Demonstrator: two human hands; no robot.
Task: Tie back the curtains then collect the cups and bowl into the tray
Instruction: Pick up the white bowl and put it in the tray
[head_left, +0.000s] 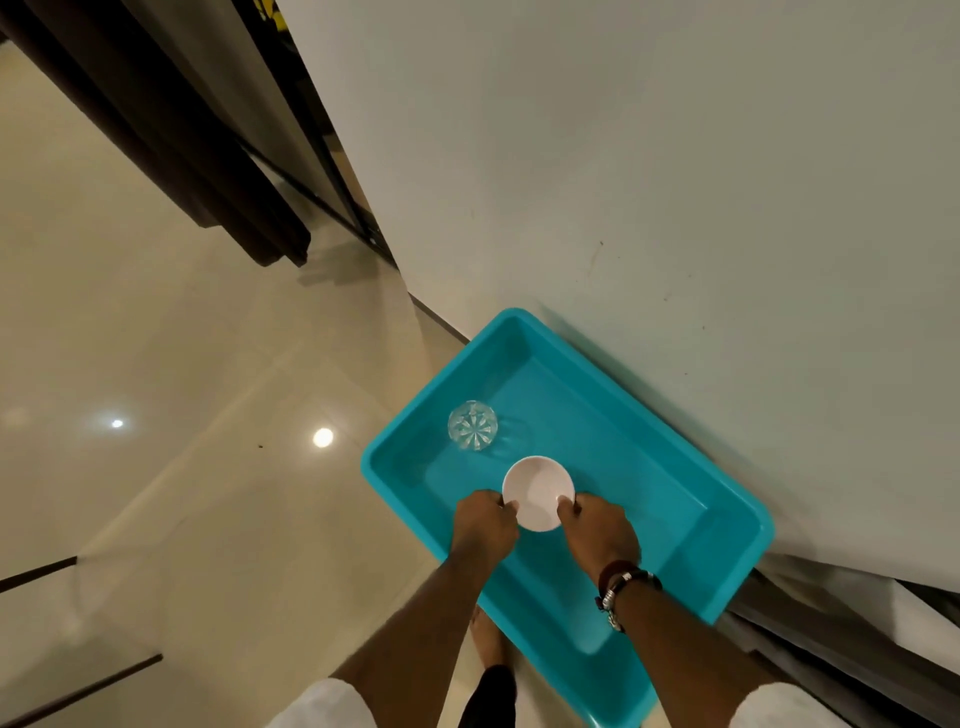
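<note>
**Bowl going into tray**

Head view: we are holding the white bowl (538, 492) over the teal tray (737, 519), left hand (483, 522) and right hand (600, 530) each pinching its rim with curled fingers. One glass cup (472, 425) is standing in the tray. We are judging it best to lower level, clear of the cup. No labels or writing are showing.
</note>
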